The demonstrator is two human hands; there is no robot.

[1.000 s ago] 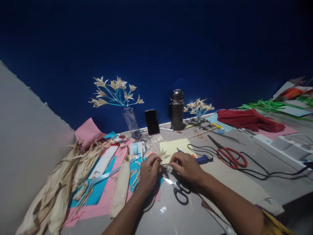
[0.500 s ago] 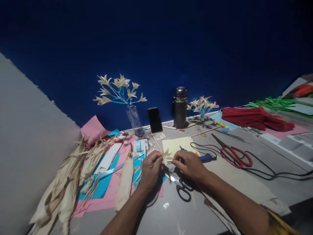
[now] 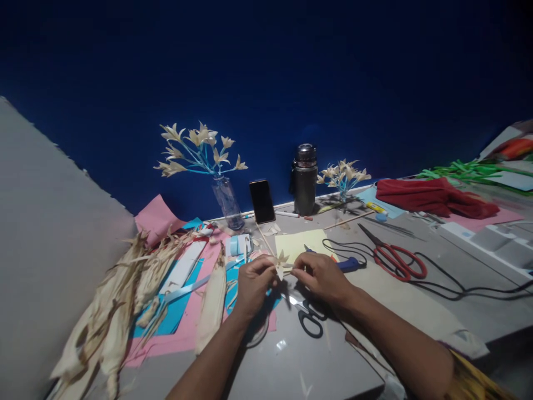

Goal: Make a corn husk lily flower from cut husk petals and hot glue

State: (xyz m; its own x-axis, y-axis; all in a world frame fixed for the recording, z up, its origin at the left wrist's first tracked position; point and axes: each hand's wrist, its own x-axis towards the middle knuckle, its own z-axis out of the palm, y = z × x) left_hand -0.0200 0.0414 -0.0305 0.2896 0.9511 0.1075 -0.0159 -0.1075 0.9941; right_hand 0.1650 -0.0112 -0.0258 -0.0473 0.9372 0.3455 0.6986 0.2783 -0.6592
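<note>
Leftmost on the grey desk, long dry husks lie heaped beside and over sheets of pink paper and blue paper. Next, a clear bottle holds pale flowers on blue stems, with a roll of tape in front of it. The left hand comes up from below, thumb and fingertips pinched on a small pale flower. A dark phone leans at the wall behind. The flower is between the two hands, its pointed petals spread, above black-handled scissors. Farther right, behind, stands a dark flask. The right hand has its fingertips right at the flower's edge; whether they grip it, I cannot tell. Just beyond are a blue glue gun, red-handled scissors and, farther back, a crumpled red cloth.
</note>
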